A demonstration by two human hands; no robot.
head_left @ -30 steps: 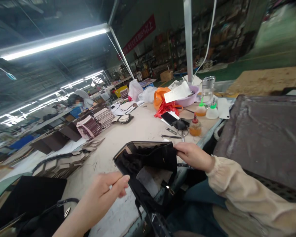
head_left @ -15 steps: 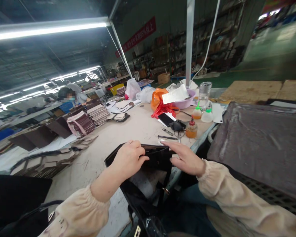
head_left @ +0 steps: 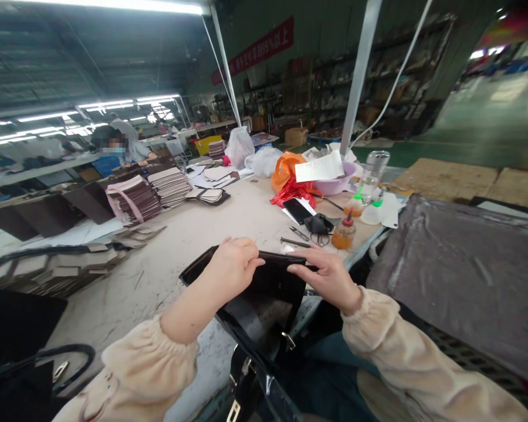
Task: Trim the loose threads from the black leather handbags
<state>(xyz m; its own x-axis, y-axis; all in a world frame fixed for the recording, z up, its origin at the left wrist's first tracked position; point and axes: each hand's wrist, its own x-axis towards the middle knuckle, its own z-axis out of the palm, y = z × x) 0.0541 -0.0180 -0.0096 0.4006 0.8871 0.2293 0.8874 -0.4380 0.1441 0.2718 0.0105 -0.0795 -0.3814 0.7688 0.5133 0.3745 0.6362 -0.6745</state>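
A black handbag [head_left: 273, 281] with dark straps and gold-coloured buckles lies at the table's front edge, partly over my lap. My left hand [head_left: 235, 264] is closed over its upper rim near the middle, thumb and fingers pinching the edge. At the rim's right end, my right hand [head_left: 328, 272] grips the same edge between thumb and fingers. The bag's straps [head_left: 264, 369] hang down towards me below the hands. Its inside is mostly hidden by my left hand and forearm.
Beyond the bag lie a pen [head_left: 298, 242], small snips [head_left: 299, 233], a phone [head_left: 297, 211] and a bottle of amber liquid [head_left: 344, 233]. Stacked dark panels [head_left: 134, 199] stand on the left. Another black bag [head_left: 22, 351] sits at lower left. A dark padded board [head_left: 462, 281] is at right.
My right hand has closed its thumb and fingers onto the bag's rim, where they were apart before. The left hand keeps its hold. My view has tilted and shifted slightly.
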